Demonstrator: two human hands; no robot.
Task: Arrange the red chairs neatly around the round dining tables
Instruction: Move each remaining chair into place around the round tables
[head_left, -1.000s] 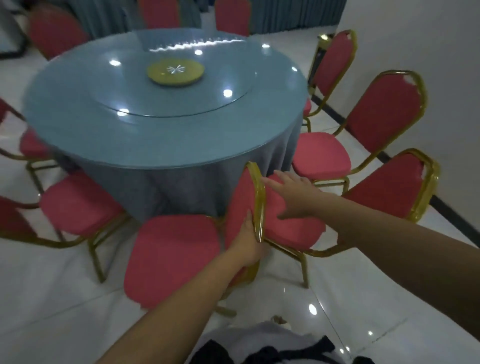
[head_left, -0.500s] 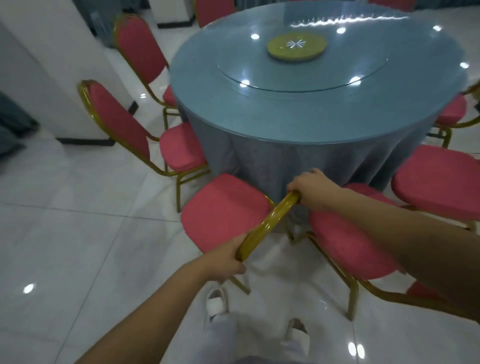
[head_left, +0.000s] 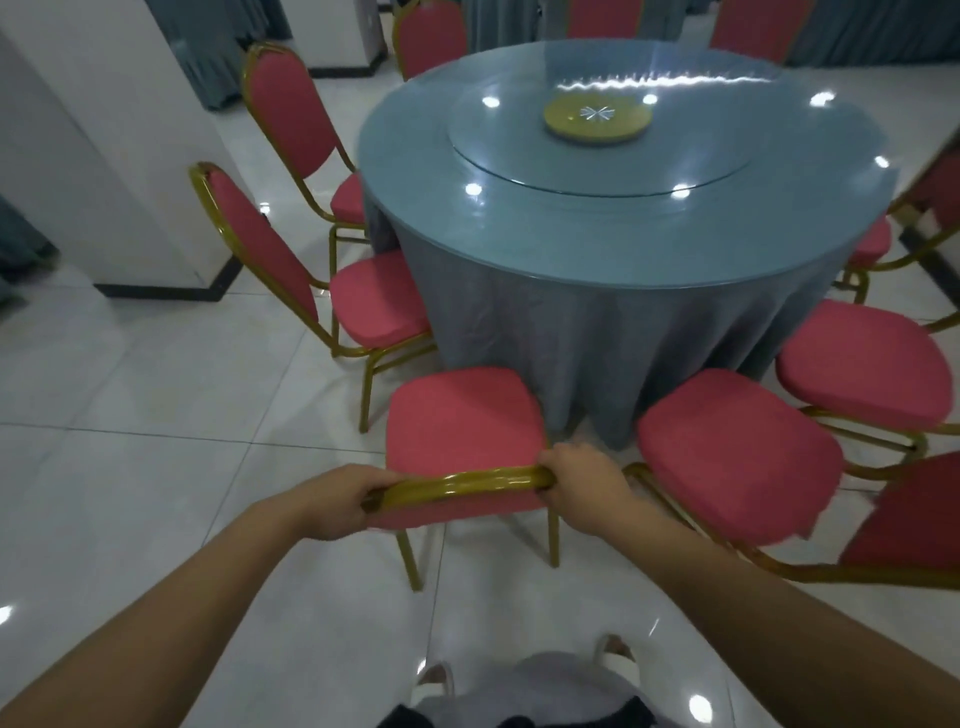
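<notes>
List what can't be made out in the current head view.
Head view:
1. Table base: hidden by the tablecloth.
2. Held chair backrest: seen edge-on from above; left hand and right hand cover its rail ends.
3. Far-right chair: cut off by the frame.

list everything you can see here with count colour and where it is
held chair: 1, red with gold frame, near side of table
other chairs: about 8, red and gold, ringed round the table
round table: 1, blue-grey cloth, centre
glass turntable: 1, clear, on the table top
disc: 1, gold, turntable centre
pillar: 1, white, left
curtains: blue-grey, far wall
floor: white tiles
shoes: 2, white, bottom edge
hands: 2, left hand and right hand grip the held chair's rail
</notes>
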